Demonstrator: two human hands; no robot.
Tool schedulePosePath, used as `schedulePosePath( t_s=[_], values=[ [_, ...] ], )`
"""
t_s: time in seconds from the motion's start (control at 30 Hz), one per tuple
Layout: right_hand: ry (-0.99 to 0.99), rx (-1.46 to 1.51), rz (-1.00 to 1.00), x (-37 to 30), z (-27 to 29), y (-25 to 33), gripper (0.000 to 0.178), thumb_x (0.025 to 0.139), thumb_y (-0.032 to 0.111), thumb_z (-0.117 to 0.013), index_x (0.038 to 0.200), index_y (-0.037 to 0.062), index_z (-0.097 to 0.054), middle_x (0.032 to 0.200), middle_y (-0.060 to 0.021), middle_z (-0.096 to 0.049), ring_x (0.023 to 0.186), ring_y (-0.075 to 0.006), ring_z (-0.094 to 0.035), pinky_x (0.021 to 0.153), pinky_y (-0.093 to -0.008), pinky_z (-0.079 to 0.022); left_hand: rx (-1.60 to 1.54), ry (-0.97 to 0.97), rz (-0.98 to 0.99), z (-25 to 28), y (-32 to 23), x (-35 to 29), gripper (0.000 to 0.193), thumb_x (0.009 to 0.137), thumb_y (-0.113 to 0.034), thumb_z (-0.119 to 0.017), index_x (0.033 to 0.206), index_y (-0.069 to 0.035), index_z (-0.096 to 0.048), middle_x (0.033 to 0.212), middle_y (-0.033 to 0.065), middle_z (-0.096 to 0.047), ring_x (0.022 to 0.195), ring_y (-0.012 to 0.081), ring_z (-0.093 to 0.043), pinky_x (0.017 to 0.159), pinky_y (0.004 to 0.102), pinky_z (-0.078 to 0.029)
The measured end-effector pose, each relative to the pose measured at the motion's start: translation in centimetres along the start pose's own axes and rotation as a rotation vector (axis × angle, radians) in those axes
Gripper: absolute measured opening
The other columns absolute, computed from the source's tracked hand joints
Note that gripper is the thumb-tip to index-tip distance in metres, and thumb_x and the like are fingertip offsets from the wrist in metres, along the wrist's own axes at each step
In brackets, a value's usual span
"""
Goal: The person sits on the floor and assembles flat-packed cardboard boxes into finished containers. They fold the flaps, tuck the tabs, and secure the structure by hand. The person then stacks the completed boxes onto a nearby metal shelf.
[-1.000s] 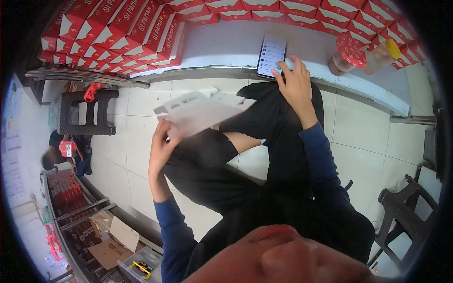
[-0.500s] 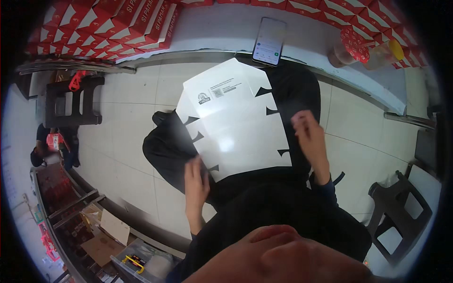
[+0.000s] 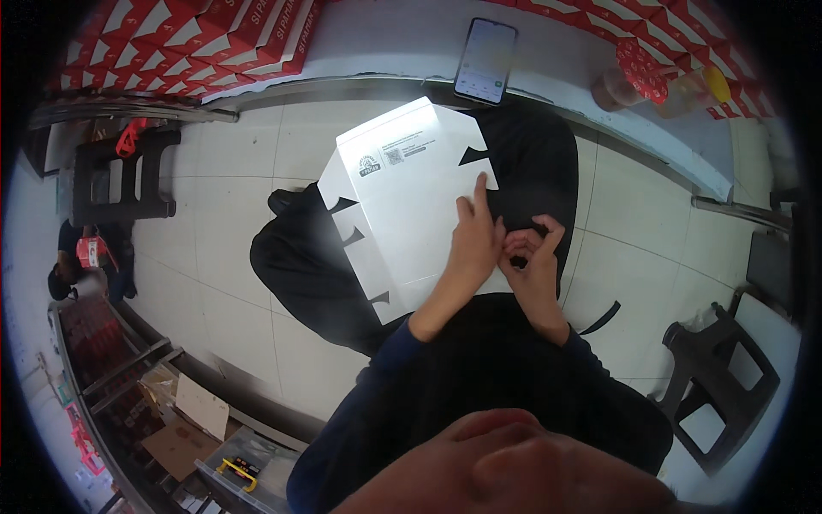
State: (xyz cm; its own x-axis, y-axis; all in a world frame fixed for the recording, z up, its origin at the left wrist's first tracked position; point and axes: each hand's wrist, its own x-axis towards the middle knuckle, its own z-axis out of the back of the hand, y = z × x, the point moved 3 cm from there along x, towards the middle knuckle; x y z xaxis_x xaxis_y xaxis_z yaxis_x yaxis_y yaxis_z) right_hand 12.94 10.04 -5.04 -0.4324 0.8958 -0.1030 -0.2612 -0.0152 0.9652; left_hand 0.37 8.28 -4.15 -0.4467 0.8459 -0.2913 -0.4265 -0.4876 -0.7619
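A flat white cardboard box blank [image 3: 415, 218] lies across my lap, with curved notches along its left edge and dark print near its far end. My left hand [image 3: 476, 238] reaches across to its right side, index finger stretched toward a side tab and palm down on the card. Close beside it, my right hand [image 3: 533, 265] has its fingers curled at the right edge, seemingly gripping the card there. The two hands nearly touch and cover much of the lower right edge, so the contact of the right fingertips is partly hidden.
Beyond my knees is a pale ledge [image 3: 377, 62] with a phone [image 3: 485, 60], two plastic containers [image 3: 695, 90] and stacked red-and-white boxes [image 3: 214, 47]. Dark stools [image 3: 128, 180] stand on both sides. Lower left, a clear bin [image 3: 248, 471] sits near open cartons. Another person [image 3: 73, 265] is far left.
My left hand has crossed from the blank's lower left edge to its right side. My right hand has moved slightly down and inward, its fingers now curled at the edge.
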Motion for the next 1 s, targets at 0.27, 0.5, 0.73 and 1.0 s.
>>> schedulePosePath(
  t_s=[0.27,0.5,0.73,1.0],
  values=[
    [0.374,0.098,-0.175,2.2,-1.7,1.8,0.09,0.075,0.012,-0.08,0.14,0.0112,-0.017,0.122,-0.0279,-0.053,0.112,-0.0329,-0.06,0.081,-0.0382,-0.055,-0.883,0.27,-0.096,1.6,6.5,-0.5,0.046,0.085,0.002,-0.065,0.127,-0.006,-0.046,0.114,0.0043,-0.053,0.094,0.0115,-0.058,0.082,0.0271,-0.05],
    [0.387,0.187,-0.264,2.8,-1.6,0.3,0.087,0.078,0.014,-0.079,0.139,0.0154,-0.016,0.111,-0.0257,-0.062,0.102,-0.0297,-0.066,0.081,-0.0362,-0.055,-0.944,0.342,-0.101,2.0,6.0,-0.6,0.064,0.08,0.011,-0.064,0.136,-0.005,-0.04,0.114,0.0039,-0.053,0.094,0.0106,-0.06,0.085,0.0254,-0.049],
    [0.33,0.131,-0.272,3.0,0.1,-0.1,0.068,0.084,0.009,-0.069,0.136,0.0111,-0.027,0.097,-0.0176,-0.067,0.079,-0.0203,-0.067,0.068,-0.0314,-0.051,-0.968,0.225,-0.039,2.7,5.4,-1.3,0.046,0.091,-0.003,-0.06,0.135,-0.003,-0.046,0.113,0.0059,-0.06,0.093,0.0098,-0.061,0.085,0.0243,-0.048],
    [0.342,-0.218,0.369,0.8,4.7,7.2,0.045,0.08,0.005,-0.069,0.123,-0.0004,-0.053,0.128,-0.0159,-0.053,0.119,-0.0319,-0.051,0.094,-0.037,-0.044,-0.92,-0.075,0.166,8.1,3.3,-6.4,0.031,0.099,-0.014,-0.053,0.126,0.001,-0.054,0.098,0.0049,-0.065,0.079,0.0079,-0.062,0.069,0.0218,-0.052]
  ],
)
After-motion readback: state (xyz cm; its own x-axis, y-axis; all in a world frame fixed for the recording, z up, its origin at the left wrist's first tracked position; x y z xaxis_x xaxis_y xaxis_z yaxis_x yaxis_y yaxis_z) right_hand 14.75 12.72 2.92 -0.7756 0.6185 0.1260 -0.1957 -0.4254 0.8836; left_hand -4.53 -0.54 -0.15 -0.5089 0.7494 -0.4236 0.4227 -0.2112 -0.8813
